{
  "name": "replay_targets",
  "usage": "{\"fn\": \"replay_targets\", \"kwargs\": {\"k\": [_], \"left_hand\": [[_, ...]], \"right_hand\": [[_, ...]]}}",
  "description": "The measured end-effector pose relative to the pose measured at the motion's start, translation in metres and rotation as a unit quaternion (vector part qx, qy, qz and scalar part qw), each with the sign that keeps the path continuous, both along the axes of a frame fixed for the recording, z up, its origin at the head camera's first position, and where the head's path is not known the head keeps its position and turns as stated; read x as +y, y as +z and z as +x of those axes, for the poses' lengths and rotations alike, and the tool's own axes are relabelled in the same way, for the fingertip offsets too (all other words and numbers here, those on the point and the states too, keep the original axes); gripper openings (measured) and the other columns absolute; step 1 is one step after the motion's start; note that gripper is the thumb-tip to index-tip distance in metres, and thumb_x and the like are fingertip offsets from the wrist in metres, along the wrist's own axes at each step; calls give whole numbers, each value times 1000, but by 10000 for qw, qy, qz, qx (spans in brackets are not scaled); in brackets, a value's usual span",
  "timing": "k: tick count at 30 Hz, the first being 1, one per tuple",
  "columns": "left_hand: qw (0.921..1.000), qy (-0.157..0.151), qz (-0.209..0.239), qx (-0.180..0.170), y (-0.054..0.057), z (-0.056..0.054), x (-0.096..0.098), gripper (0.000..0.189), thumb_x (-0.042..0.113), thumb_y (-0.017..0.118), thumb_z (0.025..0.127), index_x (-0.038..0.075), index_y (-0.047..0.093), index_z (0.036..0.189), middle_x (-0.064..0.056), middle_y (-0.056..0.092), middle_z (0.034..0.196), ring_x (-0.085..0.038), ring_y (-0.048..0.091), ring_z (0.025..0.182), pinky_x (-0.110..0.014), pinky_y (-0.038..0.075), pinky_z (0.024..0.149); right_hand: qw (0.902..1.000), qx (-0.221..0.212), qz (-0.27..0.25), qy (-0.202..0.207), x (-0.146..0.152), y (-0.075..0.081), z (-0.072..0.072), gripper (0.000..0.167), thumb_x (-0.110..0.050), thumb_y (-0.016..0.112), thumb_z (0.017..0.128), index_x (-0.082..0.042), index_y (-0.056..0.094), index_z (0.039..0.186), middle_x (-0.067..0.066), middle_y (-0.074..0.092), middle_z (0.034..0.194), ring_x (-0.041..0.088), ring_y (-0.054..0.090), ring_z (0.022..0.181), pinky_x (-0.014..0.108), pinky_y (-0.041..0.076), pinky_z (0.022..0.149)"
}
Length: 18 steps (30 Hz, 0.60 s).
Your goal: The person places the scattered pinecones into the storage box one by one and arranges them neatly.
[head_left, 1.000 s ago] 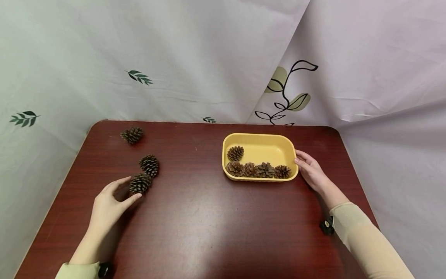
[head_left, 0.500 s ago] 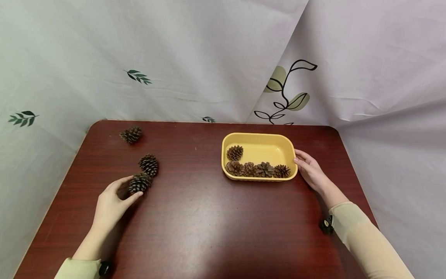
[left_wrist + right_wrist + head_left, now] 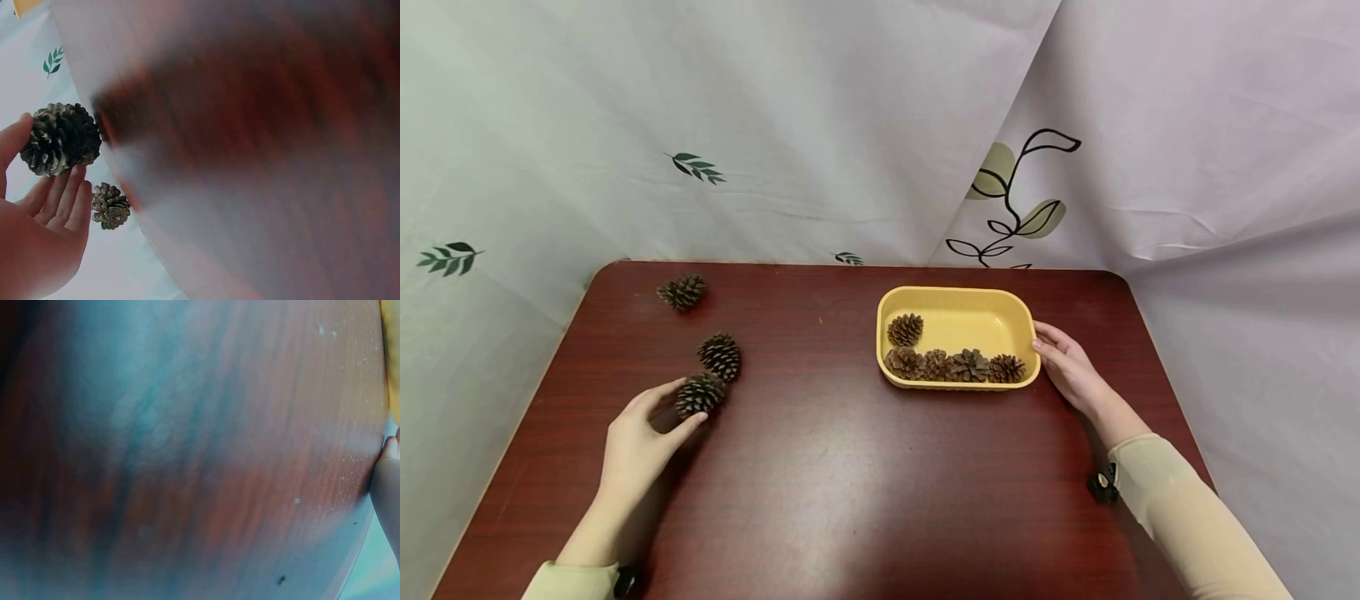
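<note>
My left hand (image 3: 638, 443) holds a dark pine cone (image 3: 700, 395) on the table, thumb on its near side and fingers on its far side. In the left wrist view the same pine cone (image 3: 61, 140) sits between thumb and fingertips. A second pine cone (image 3: 720, 357) lies right behind it, seemingly touching. At the table's right, my right hand (image 3: 1073, 371) grips the right end of a yellow plastic basin (image 3: 970, 292), thumb at the rim. Several brown pine cones (image 3: 972, 365) line its near wall, and one pine cone (image 3: 906, 330) lies at its left end.
Another pine cone (image 3: 682, 292) lies near the back left corner of the dark red wooden table (image 3: 820, 467). A pale cloth (image 3: 820, 133) with leaf prints hangs behind the table and along its sides.
Barely anything differs: my left hand has shifted very slightly right around the pine cone. The right hand and the basin stay put.
</note>
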State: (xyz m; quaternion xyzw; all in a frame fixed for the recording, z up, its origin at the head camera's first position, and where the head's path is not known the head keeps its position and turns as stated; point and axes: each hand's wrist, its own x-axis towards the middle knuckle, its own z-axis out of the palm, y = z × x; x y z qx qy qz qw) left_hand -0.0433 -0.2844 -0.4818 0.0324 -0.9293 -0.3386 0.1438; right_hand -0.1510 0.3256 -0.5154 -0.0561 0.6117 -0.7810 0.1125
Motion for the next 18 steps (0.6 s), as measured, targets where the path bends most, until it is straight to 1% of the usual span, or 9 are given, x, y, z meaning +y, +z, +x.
{"fn": "replay_targets", "kwargs": {"k": [3,8,12,18], "left_hand": [[9996,-29,203,167,0,0,4,59,4,94,76,5,74,131,-21,75,121,34,41,103,5,36,86],[9979,-172,412,464,3,-2,12,60,-2,94,73,4,74,130,-22,75,120,33,46,103,6,37,88],[9965,-303,466,617,6,-7,20,60,-6,92,73,2,74,129,-21,75,120,32,48,105,6,39,90],[9942,-518,508,798,5,-18,29,62,-8,92,71,0,74,129,-24,74,118,31,48,106,7,38,92]], "right_hand": [[10000,15,16,0,0,-1,0,34,1,44,111,-13,58,138,-8,71,130,2,66,117,14,53,101],[10000,22,18,1,1,-2,-1,34,2,44,111,-13,58,138,-9,70,131,2,66,118,14,52,102],[10000,33,-29,2,1,-2,0,35,2,44,110,-15,59,137,-9,71,130,2,66,118,13,52,101],[10000,44,-54,4,1,-2,0,37,3,43,110,-18,61,134,-10,72,129,1,66,117,13,53,101]]}}
